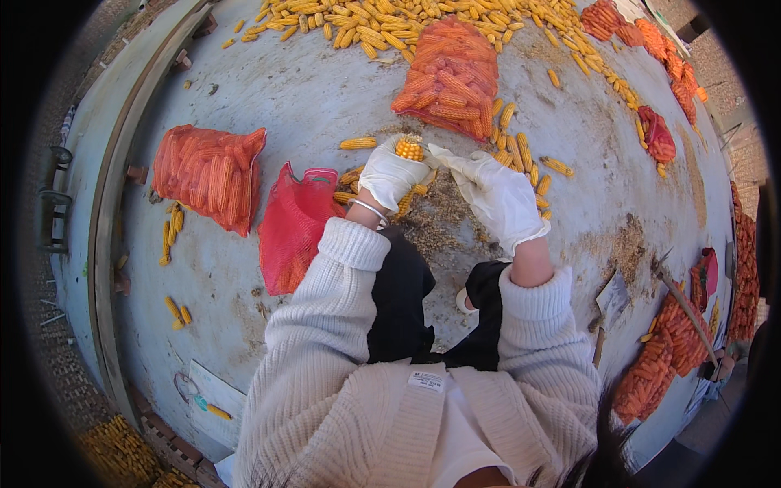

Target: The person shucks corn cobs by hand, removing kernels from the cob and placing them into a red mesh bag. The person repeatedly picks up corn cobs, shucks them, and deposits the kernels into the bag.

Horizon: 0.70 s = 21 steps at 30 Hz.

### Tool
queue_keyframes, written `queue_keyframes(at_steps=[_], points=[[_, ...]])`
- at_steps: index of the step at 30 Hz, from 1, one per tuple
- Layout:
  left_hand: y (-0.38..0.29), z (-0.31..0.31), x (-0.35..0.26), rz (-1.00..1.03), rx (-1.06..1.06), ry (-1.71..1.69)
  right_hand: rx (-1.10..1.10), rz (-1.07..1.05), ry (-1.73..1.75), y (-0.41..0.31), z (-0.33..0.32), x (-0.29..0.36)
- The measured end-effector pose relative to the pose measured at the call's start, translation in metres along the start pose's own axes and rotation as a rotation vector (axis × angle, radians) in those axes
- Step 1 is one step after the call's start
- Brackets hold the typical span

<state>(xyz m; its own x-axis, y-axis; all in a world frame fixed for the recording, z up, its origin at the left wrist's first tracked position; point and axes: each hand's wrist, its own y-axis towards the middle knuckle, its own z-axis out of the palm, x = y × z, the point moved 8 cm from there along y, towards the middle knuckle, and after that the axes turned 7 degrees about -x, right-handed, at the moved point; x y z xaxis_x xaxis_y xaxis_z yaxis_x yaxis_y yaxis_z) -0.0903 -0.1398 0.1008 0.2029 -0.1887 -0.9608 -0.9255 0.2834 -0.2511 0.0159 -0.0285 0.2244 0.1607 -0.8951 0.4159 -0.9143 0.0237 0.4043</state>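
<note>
A pale disposable glove covers my left hand [390,172], which is closed around a yellow corn cob [409,148]; the cob's end shows above the fingers. My right hand [488,186], gloved too, is just right of it, with its fingertips close to the cob; whether it pinches anything is hard to tell. Under and beside my left hand, loose corn cobs [401,206] lie on the ground. A partly filled red mesh bag [299,226] stands by my left forearm. Beyond my hands is a full mesh bag of cobs [451,79].
Another full mesh bag [207,174] lies at the left, near a long metal rail [116,152]. A big heap of cobs [378,18] spreads across the far side. At the lower right are more filled bags [647,372] and a long-handled tool [689,311]. Loose kernels [436,226] litter the ground between my legs.
</note>
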Motion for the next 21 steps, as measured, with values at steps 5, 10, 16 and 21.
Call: queue_keyframes(at_steps=[5, 10, 16, 21], points=[[0.032, 0.069, -0.006, 0.171, 0.006, 0.161, 0.118, 0.144, -0.108, -0.006, -0.012, -0.072], [0.068, 0.121, 0.03, 0.098, -0.002, 0.248, 0.011, 0.421, -0.045, -0.029, 0.014, -0.132], [0.057, 0.176, 0.031, 0.247, 0.14, 0.094, -0.084, 0.565, -0.035, -0.038, 0.038, -0.207], [0.061, 0.181, 0.037, -0.106, 0.368, -0.275, -0.134, 0.647, 0.308, -0.05, 0.016, -0.217]])
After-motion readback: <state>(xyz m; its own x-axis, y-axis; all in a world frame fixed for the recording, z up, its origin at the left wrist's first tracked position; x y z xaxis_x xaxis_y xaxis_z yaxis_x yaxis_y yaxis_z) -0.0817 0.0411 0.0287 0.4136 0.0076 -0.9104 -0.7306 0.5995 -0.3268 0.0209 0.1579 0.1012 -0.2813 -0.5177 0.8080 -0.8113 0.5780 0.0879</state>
